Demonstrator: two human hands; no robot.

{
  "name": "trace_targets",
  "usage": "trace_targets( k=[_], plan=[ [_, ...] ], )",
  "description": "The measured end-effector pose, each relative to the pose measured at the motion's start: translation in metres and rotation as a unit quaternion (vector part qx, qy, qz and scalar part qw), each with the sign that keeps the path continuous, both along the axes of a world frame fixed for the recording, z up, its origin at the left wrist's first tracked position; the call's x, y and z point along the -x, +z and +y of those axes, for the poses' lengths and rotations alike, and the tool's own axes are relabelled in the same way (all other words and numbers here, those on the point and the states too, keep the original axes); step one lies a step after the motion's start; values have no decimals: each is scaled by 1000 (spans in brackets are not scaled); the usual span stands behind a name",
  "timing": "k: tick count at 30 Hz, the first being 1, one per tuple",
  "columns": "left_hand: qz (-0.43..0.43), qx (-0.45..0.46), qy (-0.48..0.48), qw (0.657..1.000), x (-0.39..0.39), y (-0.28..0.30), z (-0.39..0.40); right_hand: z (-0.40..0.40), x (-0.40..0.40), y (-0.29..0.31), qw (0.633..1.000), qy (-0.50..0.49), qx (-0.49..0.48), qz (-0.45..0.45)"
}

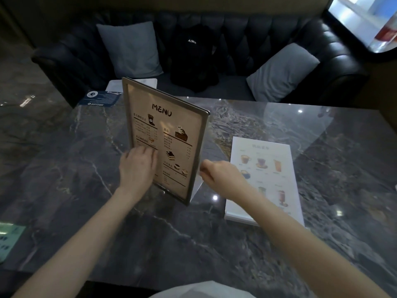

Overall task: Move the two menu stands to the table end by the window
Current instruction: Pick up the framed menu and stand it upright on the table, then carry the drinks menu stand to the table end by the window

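Observation:
A tall framed menu stand with a beige "MENU" sheet stands upright mid-table, turned slightly to the right. My left hand grips its lower left edge, fingers over the front. My right hand is at its lower right edge, fingers curled at the frame and the clear base; the contact is partly hidden. A second, white menu stand with drink pictures lies leaning back on the table to the right, under my right forearm.
The table is dark marble. A black sofa with two grey cushions and a black bag stands behind it. The window is at the far right. A blue leaflet lies at the far left edge, a green card near left.

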State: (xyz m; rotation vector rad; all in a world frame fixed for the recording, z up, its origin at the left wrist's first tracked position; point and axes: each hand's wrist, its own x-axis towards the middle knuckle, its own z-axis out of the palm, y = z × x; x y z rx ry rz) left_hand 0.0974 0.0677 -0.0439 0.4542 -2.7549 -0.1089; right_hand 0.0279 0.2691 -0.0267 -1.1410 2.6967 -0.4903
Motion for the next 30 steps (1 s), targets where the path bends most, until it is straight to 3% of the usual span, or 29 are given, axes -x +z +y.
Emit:
trace_targets(
  k=[4,8,11,14,18,21,25,30],
  plan=[
    [102,88,-131,982,-7,6,45,34,16,5,997,16,-73,15],
    [148,80,-245,955,-2,-6,101,87,33,0,992,-53,-110,-33],
    [68,50,-253,964,12,-29,139,133,42,-12,982,-124,-127,-59],
    [-118,20,-188,975,29,-51,169,172,41,-29,965,-186,-165,-80],
    [-290,-29,-120,949,43,-79,189,207,33,-59,943,-234,-195,-130],
    [-321,-28,-85,943,46,-91,192,220,30,-77,928,-277,-165,-186],
    [-314,-80,-59,944,48,-95,188,224,27,-92,885,-360,-49,-290],
    [-332,-299,-20,894,53,-93,186,220,32,-93,834,-399,60,-376]
  ],
)
